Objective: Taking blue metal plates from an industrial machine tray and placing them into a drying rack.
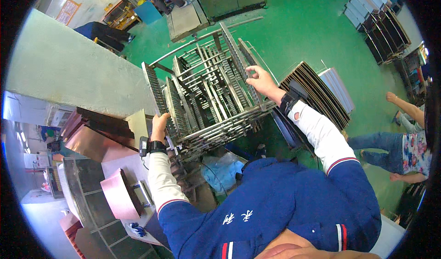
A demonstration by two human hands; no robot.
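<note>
A grey metal slotted rack [206, 93] on a cart stands in front of me, its toothed side rails running away over the green floor. My left hand [160, 122] grips the rack's near left rail. My right hand [260, 79] holds the upper edge of the right rail. Both wrists wear black bands. The rack's slots look empty of panels.
Copper-coloured sheets [98, 137] lie stacked on a bench at my left, beside a curved copper piece [120, 193]. Dark panels [317, 96] lean in a stack right of the rack. A person [404, 144] stands at the right. More racks [381, 24] are far right. A grey pillar [69, 70] rises at the left.
</note>
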